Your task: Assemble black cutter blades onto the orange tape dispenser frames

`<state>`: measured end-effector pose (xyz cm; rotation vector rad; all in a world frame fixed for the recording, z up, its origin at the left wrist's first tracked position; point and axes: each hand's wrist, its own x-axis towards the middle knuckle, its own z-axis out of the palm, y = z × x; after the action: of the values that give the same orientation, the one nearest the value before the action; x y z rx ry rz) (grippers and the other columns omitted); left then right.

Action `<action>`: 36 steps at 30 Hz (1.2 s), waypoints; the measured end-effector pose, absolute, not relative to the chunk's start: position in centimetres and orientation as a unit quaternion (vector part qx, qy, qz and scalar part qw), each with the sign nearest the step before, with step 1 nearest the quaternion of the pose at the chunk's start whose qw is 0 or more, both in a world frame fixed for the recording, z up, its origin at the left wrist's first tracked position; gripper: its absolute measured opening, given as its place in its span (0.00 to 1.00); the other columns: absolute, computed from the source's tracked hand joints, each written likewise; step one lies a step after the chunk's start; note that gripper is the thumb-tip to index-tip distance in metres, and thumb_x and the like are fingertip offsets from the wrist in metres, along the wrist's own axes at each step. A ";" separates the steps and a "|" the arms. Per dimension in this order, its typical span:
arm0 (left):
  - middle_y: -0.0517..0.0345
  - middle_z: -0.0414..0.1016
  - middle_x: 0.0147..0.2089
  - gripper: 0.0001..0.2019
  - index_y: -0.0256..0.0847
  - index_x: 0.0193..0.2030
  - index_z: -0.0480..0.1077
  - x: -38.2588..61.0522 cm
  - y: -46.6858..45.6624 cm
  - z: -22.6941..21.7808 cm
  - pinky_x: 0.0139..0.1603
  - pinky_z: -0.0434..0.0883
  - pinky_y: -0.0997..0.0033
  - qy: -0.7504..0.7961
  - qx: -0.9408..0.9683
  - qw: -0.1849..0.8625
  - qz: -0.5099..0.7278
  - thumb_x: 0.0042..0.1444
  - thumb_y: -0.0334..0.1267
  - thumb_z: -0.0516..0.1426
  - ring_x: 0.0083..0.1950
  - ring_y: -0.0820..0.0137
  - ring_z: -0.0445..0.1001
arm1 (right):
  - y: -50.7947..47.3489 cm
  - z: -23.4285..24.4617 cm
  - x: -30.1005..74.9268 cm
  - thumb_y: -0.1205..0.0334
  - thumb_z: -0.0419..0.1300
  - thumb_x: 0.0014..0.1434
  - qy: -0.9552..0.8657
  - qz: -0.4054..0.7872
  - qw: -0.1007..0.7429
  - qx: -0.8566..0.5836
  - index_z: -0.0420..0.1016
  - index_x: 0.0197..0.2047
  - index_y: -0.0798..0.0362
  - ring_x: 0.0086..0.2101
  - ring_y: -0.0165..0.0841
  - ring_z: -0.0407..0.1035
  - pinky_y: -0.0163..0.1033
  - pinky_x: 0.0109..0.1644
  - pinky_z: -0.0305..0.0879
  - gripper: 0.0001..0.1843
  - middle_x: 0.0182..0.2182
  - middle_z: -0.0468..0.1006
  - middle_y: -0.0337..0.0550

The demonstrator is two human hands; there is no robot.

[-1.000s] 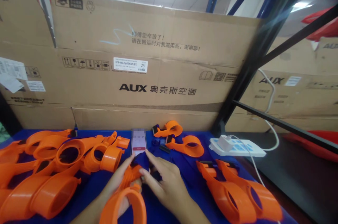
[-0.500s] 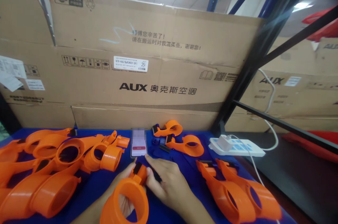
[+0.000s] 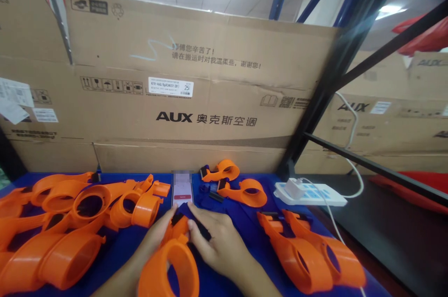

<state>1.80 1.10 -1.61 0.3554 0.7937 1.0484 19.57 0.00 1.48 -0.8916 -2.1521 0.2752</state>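
An orange tape dispenser [image 3: 154, 264] is held in front of me, its round ring toward me and its black-and-blue cutter end pointing away. My left hand [image 3: 161, 230] is wrapped round its left side, the fingers mostly hidden behind it. My right hand [image 3: 220, 236] pinches the cutter end, with the thumb on the orange body and the forefinger at a dark blue piece [image 3: 185, 211] at the tip. Just beyond the fingertips lies a phone [image 3: 182, 189] with a lit screen. Small dark blue pieces [image 3: 206, 201] lie right of the phone.
Several orange tape dispensers [image 3: 75, 257] are heaped at left on the blue table [image 3: 238, 259]. Two more dispensers [image 3: 301, 255] lie at right, two others [image 3: 250, 193] at the back. A white power strip [image 3: 325, 194] with cables sits by the black rack post. Cardboard [image 3: 210, 147] walls the back.
The dispenser's ring has swung slightly right and down in my grip, and the cutter end has tipped away. Both hands stay on it. The view has shifted a little.
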 end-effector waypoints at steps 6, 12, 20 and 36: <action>0.63 0.80 0.34 0.10 0.44 0.42 0.72 2.3 -1.5 0.4 0.34 0.76 0.76 0.331 0.252 0.705 0.574 0.60 0.42 0.67 0.29 0.73 0.78 | 0.3 0.9 19.6 0.61 0.53 0.73 -0.847 0.116 0.370 -0.363 0.72 0.65 0.58 0.41 0.42 0.82 0.41 0.47 0.76 0.22 0.46 0.86 0.55; 0.60 0.79 0.27 0.11 0.44 0.38 0.69 2.0 -1.5 0.2 0.28 0.74 0.76 0.354 0.288 0.708 0.539 0.62 0.46 0.65 0.24 0.72 0.76 | 0.6 0.9 19.6 0.60 0.49 0.74 -0.841 0.133 0.377 -0.366 0.78 0.43 0.53 0.31 0.35 0.76 0.36 0.37 0.68 0.16 0.33 0.83 0.46; 0.57 0.80 0.27 0.12 0.43 0.43 0.70 1.9 -1.4 0.5 0.27 0.75 0.75 0.369 0.293 0.699 0.537 0.63 0.47 0.64 0.23 0.71 0.77 | 0.2 2.1 19.1 0.60 0.48 0.75 -0.802 0.156 0.417 -0.398 0.58 0.26 0.50 0.21 0.27 0.58 0.34 0.28 0.52 0.21 0.20 0.62 0.32; 0.57 0.81 0.32 0.19 0.42 0.45 0.69 1.1 -0.2 -0.5 0.21 0.69 0.77 0.431 0.388 0.609 0.541 0.59 0.53 0.66 0.22 0.74 0.73 | 3.7 3.7 25.9 0.60 0.55 0.63 -0.681 0.110 0.427 -0.585 0.78 0.34 0.51 0.28 0.38 0.75 0.37 0.32 0.64 0.11 0.26 0.81 0.42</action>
<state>1.06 -0.24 -0.50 0.8971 0.9963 1.2489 25.94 3.74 3.66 -1.4610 -1.7021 0.2740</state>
